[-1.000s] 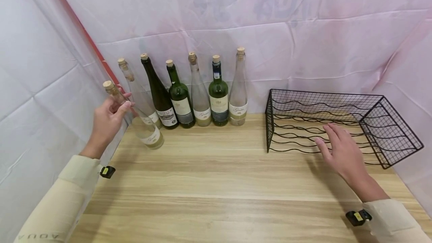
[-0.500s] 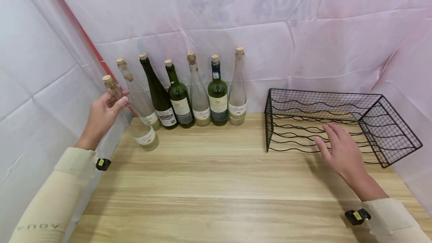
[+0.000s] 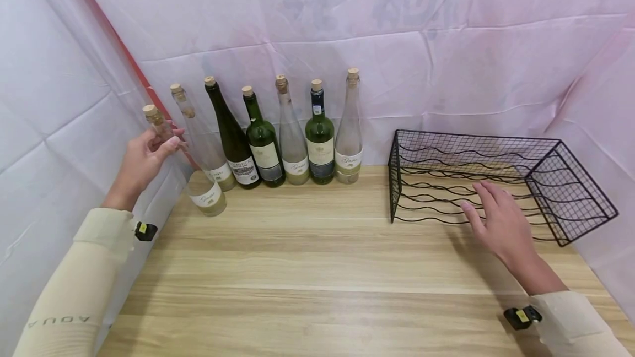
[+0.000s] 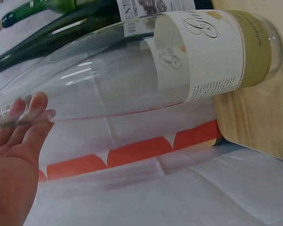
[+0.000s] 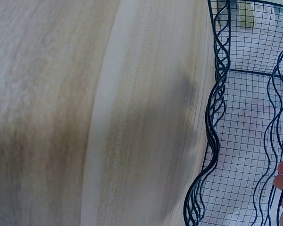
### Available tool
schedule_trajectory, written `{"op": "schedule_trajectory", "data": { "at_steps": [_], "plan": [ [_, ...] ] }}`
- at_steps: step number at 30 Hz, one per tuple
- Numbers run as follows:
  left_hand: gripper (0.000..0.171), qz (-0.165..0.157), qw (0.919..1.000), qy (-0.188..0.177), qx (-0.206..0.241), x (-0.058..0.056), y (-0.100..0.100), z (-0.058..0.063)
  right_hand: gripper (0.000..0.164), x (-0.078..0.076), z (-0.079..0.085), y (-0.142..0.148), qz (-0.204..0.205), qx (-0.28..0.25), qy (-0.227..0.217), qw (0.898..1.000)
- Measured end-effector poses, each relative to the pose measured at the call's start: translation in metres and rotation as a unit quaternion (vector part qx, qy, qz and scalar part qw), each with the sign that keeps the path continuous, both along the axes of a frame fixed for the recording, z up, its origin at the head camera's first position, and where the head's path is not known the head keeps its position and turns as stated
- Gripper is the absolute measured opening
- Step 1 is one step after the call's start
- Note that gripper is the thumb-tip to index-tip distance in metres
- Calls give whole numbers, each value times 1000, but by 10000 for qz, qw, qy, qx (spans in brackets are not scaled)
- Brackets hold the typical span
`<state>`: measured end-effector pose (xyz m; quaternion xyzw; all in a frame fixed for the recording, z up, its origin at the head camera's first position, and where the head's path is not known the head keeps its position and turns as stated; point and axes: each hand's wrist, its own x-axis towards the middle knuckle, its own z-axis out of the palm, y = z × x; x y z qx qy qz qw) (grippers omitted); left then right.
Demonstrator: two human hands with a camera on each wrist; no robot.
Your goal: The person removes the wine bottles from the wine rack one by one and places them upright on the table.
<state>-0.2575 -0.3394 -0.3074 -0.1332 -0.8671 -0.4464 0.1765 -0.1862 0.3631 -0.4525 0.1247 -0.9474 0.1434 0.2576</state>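
My left hand (image 3: 141, 161) grips the neck of a clear, corked wine bottle (image 4: 212, 52) with a white and gold label. This bottle stands on the wooden table at the left, in front of a second clear bottle (image 3: 190, 125) in the back row. In the left wrist view, the fingers (image 4: 35, 108) curl about the neck at the frame's edge. At the right, my right hand (image 3: 506, 225) is held over the front of a black wire rack (image 3: 550, 180), its fingers extended and holding nothing. Whether it touches the rack's wires cannot be told.
Along the back sheet stands a row of corked bottles, among them a dark bottle (image 3: 235, 136), green bottles (image 3: 319, 131) and a clear bottle (image 3: 349, 131) at the row's right end. White sheeting (image 3: 64, 98) hangs at the left, back and right of the table (image 3: 317, 258).
The left hand and its bottle have shifted left and slightly back, toward the row's left end. My right hand stays over the rack.
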Motion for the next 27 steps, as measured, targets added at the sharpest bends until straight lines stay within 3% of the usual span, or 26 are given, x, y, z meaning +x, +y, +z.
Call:
{"op": "schedule_trajectory", "data": {
  "at_steps": [8,12,17,23,27],
  "plan": [
    [40,-186,9995,-243,88,-4,-11,0,57,1,2,-2,8,3,37,10000],
    [42,-529,9966,-411,481,-6,-15,-1,57,1,1,-2,-6,-10,48,10000],
    [44,-1135,9844,-569,1215,-13,-20,-6,57,1,1,-2,26,-33,96,9999],
    [47,-1591,9708,-790,1615,-24,-31,-16,56,1,1,-1,43,-26,109,9999],
    [49,-1970,9540,-1111,1967,-25,-36,-18,56,0,1,-1,46,-6,102,9999]
  ]
}}
